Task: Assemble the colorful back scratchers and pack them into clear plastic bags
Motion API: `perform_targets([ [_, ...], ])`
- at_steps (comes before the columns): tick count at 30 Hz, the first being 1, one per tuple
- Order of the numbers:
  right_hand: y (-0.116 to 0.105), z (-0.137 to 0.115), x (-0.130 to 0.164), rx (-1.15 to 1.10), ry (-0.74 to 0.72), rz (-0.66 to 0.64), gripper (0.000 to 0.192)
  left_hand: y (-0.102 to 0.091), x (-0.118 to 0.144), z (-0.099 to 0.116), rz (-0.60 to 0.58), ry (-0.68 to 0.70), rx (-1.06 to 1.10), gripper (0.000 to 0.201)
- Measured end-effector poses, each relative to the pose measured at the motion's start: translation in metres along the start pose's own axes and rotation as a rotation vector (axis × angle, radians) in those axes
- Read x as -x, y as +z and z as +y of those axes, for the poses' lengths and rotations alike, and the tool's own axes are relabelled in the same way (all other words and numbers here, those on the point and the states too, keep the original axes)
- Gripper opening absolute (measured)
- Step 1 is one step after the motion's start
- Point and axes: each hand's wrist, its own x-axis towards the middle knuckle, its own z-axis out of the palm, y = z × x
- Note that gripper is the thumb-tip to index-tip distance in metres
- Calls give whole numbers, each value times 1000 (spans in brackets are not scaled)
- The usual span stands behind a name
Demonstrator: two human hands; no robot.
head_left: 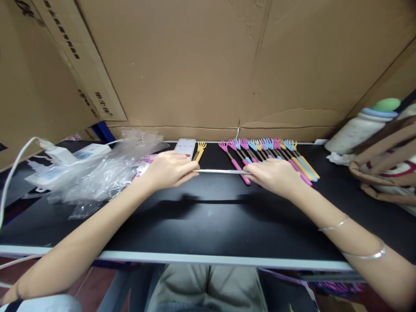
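A thin silver rod (pixel 222 171) stretches level above the black table, held at its two ends. It looks like the metal shaft of a telescopic back scratcher; the ends are covered by my fingers. My left hand (pixel 170 169) is closed on one end, where a bit of yellow shows. At the other end, my right hand (pixel 274 175) pinches the rod. Beyond my right hand lies a row of several back scratchers (pixel 238 167) with pink, blue and yellow claw heads and handles. One yellow back scratcher (pixel 199 151) lies apart, just past my left hand.
A phone (pixel 185 146) showing a timer lies behind my left hand. Clear plastic bags (pixel 107 173) and a white power strip (pixel 92 151) with a cable are at the left. A bottle (pixel 360 130) and brown bag (pixel 383 169) stand right. Cardboard (pixel 208 65) walls the back.
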Motion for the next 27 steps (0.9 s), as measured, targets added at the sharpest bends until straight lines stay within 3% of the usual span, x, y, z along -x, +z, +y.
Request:
perform_targets([
  [6,0,55,21,246,113,108,48,-7,19,-48,-4,-77,-245,36],
  [9,0,74,27,335,95,183,44,-9,27,-63,93,-21,-391,29],
  [15,-1,88,31,392,96,195,40,-8,39,-87,176,-38,-579,27],
  [20,2,110,50,438,198,186,35,-10,56,-105,263,-30,-709,21],
  [27,4,129,66,595,151,264,29,-14,61,-115,343,-2,-756,19],
])
